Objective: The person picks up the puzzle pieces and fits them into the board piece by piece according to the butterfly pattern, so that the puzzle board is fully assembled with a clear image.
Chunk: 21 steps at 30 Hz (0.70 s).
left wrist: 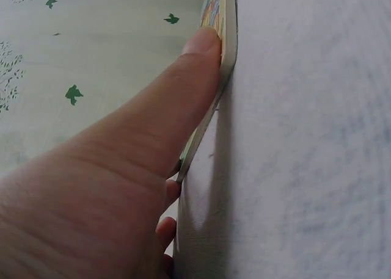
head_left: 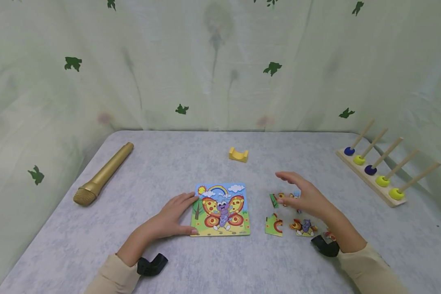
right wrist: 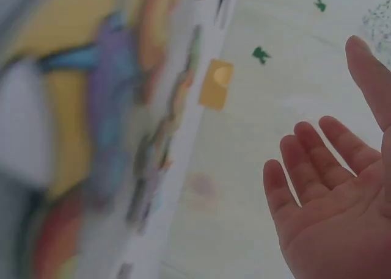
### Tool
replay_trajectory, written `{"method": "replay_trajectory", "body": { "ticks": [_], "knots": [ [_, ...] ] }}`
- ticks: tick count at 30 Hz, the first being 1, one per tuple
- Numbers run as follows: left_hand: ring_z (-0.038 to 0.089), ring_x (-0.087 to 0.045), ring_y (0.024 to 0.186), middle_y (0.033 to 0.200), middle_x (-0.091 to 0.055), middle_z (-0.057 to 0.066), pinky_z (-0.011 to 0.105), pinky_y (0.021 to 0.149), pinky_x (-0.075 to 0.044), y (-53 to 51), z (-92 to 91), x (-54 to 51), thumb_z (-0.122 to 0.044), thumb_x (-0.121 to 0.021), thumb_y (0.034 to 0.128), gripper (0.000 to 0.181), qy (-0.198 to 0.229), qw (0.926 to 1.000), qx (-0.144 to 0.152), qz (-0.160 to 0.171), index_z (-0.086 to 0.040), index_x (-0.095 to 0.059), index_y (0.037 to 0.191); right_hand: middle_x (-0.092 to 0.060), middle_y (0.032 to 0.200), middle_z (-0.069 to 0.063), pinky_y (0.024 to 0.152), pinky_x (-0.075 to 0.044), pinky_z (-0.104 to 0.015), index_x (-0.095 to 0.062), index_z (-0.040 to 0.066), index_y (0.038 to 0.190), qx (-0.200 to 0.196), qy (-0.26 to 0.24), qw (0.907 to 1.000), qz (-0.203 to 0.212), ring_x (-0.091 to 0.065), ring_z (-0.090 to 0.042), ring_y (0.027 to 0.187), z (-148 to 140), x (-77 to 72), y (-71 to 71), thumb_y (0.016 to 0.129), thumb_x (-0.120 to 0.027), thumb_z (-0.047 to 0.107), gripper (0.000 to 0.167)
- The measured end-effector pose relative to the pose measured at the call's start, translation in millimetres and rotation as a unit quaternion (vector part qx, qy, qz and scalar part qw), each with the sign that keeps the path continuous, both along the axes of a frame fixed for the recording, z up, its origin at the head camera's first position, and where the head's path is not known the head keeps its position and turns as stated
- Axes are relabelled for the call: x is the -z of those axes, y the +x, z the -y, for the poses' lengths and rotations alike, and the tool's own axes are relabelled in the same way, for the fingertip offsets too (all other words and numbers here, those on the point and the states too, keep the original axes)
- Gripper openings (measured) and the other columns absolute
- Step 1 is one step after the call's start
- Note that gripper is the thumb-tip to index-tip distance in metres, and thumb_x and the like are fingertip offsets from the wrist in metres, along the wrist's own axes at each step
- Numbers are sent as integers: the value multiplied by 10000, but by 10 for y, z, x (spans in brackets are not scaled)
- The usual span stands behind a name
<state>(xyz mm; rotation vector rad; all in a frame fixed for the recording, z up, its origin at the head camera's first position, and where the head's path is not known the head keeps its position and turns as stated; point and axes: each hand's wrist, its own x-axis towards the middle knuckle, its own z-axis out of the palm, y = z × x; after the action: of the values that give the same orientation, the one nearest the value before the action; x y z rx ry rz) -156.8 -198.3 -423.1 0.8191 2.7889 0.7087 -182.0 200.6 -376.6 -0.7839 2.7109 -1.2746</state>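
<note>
- Bright blue, green and yellow colour the square butterfly board (head_left: 222, 212), flat mid-worktop (head_left: 161, 163), well in from the far edge.
- Left hand (head_left: 174, 216): thumb on the board's near-left corner, fingers fairly straight at its left side; grip spread wide, touching rather than clasping.
- Right hand (head_left: 305, 200): grip gaping over the loose puzzle pieces (head_left: 273, 225), holding nothing, and hiding part of their upper row.
- Black wrist mount (head_left: 325, 246) partly covers one red piece (head_left: 330, 234); right wrist view blurs the pieces.
- Blue and yellow discs (head_left: 396, 194) sit on a peg stand (head_left: 369, 179) by the worktop's right edge.
</note>
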Motion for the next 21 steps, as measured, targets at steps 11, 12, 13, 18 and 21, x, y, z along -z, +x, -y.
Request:
{"method": "replay_trajectory", "body": {
  "ticks": [11, 12, 13, 18, 21],
  "knots": [
    [325, -154, 1313, 1447, -241, 93, 526, 1016, -167, 20, -11, -31, -628, -637, 681, 954, 22, 10000, -71, 41, -99, -309, 1404, -429, 1325, -101, 910, -344, -529, -407, 90, 1332, 135, 308, 9986, 401, -388, -337, 1166, -121, 208, -89, 734, -727, 348, 725],
    [324, -154, 1314, 1447, -240, 92, 526, 1016, -166, 22, -12, -32, -624, -641, 681, 953, 29, 10000, -78, 52, -100, -309, 1405, -428, 1326, -107, 910, -342, -530, -404, 85, 1334, 139, 349, 9984, 431, -388, -338, 1165, -124, 222, -94, 738, -724, 344, 724],
    [322, -154, 1314, 1448, -240, 90, 525, 1017, -166, 23, -13, -32, -620, -645, 679, 952, 36, 9999, -84, 59, -102, -310, 1405, -430, 1325, -105, 911, -342, -528, -405, 87, 1334, 177, 378, 9980, 483, -390, -334, 1162, -126, 238, -98, 739, -724, 345, 723],
    [322, -158, 1313, 1447, -242, 88, 526, 1015, -168, 21, -11, -21, -608, -654, 679, 947, 63, 9999, -65, 50, -105, -312, 1405, -433, 1318, -118, 920, -325, -534, -399, 75, 1338, 234, 388, 9965, 708, -393, -325, 1159, -148, 313, -110, 751, -717, 332, 715],
    [318, -157, 1313, 1450, -236, 81, 522, 1017, -164, 14, -7, -7, -614, -649, 681, 947, 41, 10000, -58, 47, -111, -308, 1407, -441, 1308, -126, 930, -313, -534, -399, 60, 1333, 196, 371, 9962, 758, -394, -321, 1165, -164, 353, -116, 759, -715, 314, 703]
  ]
}}
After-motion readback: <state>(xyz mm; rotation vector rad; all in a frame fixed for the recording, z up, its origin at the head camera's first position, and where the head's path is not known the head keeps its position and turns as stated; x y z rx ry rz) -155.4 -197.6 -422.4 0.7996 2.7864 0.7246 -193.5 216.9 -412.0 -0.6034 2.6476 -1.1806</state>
